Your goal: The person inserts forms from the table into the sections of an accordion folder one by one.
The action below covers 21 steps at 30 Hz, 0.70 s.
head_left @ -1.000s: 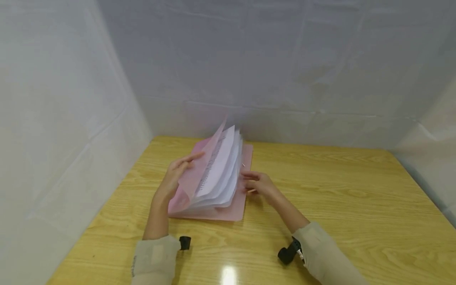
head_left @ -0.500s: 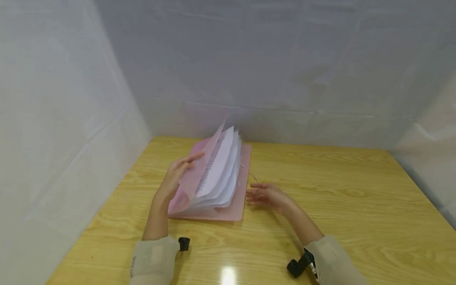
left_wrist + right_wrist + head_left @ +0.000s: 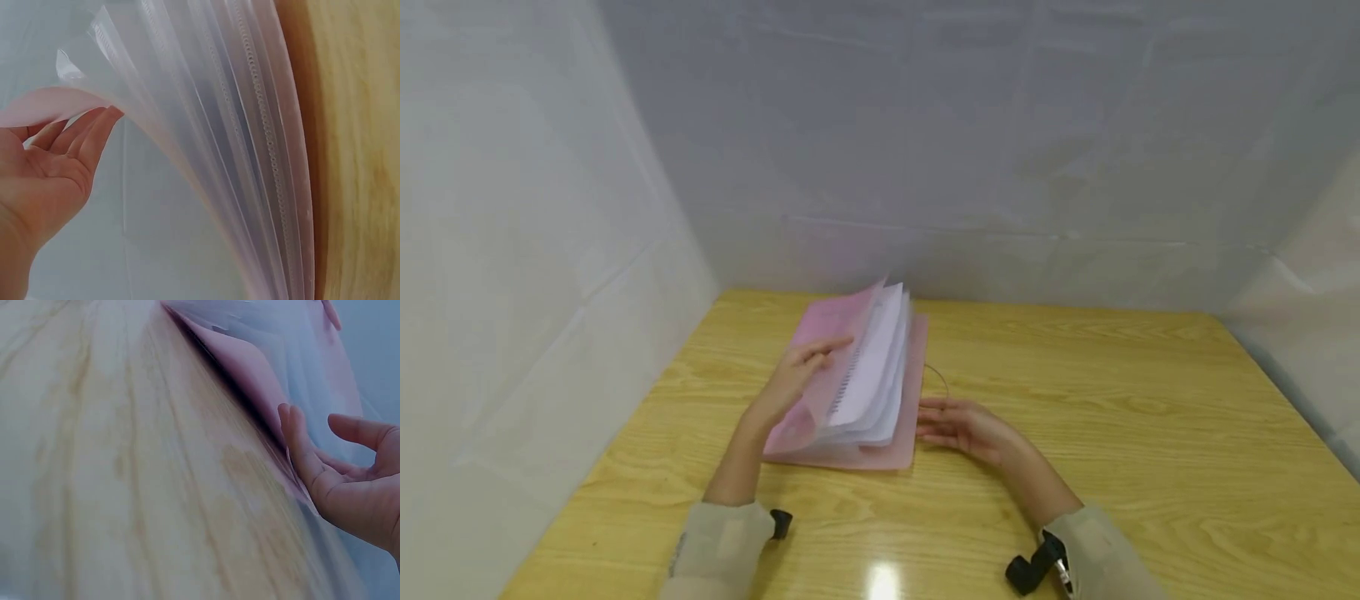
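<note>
A pink plastic folder (image 3: pixel 917 350) lies on the table, its translucent top cover (image 3: pixel 838 321) partly raised. Inside fan several clear-edged pages (image 3: pixel 880 375), one with a column of binding holes. My left hand (image 3: pixel 801 375) lies against the outside of the raised cover, fingers extended; in the left wrist view its fingertips (image 3: pixel 112 115) touch the cover's surface. My right hand (image 3: pixel 966 425) is at the folder's right edge, fingers loosely extended, thumb apart in the right wrist view. A thin cord-like loop (image 3: pixel 943 379) arcs from the folder's edge toward the right fingers; its ends are hard to make out.
The wooden table (image 3: pixel 1112 392) stretches to the right and front. Pale sheeting (image 3: pixel 1000 167) walls the back, left and right sides. Each wrist carries a black camera mount (image 3: pixel 1030 573) below its sleeve.
My left hand has shifted right, and the raised cover has tipped lower to the right with the pages. My right hand has drawn back from the folder's interior edge, and a thin loop shows beside it.
</note>
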Available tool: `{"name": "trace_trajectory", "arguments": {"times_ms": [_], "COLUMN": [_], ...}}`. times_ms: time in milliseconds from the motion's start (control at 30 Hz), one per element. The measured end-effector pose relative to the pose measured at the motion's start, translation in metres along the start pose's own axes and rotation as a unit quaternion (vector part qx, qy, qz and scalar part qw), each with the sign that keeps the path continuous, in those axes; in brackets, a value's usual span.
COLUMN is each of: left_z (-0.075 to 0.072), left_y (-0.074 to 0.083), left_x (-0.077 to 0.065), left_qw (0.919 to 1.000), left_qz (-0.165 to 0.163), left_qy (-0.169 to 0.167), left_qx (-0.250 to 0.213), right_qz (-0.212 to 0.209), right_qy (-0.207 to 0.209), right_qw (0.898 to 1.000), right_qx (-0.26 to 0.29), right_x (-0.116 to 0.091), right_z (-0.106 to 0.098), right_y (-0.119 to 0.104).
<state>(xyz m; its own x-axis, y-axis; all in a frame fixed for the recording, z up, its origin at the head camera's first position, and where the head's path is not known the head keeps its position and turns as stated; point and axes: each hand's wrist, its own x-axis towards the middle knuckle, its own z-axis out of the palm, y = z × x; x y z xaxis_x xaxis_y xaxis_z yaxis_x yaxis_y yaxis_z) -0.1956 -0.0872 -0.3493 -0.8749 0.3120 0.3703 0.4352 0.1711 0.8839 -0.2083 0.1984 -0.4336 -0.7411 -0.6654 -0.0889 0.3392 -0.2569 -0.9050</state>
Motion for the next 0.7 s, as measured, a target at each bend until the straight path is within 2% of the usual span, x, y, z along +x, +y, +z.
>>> {"name": "trace_trajectory", "arguments": {"times_ms": [167, 300, 400, 467, 500, 700], "left_z": [0.008, 0.013, 0.016, 0.018, 0.02, 0.024], "left_y": [-0.003, -0.006, -0.008, -0.004, 0.0, -0.012], "left_x": [0.003, 0.005, 0.005, 0.003, 0.001, 0.001], "left_qw": [0.9976, 0.9941, 0.9923, 0.9914, 0.9911, 0.9896], "left_qz": [0.006, -0.009, -0.024, -0.026, -0.025, -0.002], "left_qy": [-0.036, -0.053, -0.071, -0.089, -0.095, -0.11], "left_qx": [0.059, 0.094, 0.098, 0.093, 0.09, 0.093], "right_qz": [0.008, 0.009, 0.007, 0.005, 0.004, -0.002], "right_qy": [-0.005, -0.005, -0.009, -0.013, -0.014, -0.023], "right_qw": [1.0, 1.0, 1.0, 1.0, 1.0, 1.0], "right_qx": [0.006, 0.011, 0.016, 0.02, 0.021, 0.016], "right_x": [0.0, 0.001, 0.0, -0.001, -0.001, -0.002], "right_z": [-0.005, -0.008, -0.01, -0.01, -0.009, -0.008], "right_y": [0.0, 0.001, 0.004, 0.005, 0.007, 0.009]}}
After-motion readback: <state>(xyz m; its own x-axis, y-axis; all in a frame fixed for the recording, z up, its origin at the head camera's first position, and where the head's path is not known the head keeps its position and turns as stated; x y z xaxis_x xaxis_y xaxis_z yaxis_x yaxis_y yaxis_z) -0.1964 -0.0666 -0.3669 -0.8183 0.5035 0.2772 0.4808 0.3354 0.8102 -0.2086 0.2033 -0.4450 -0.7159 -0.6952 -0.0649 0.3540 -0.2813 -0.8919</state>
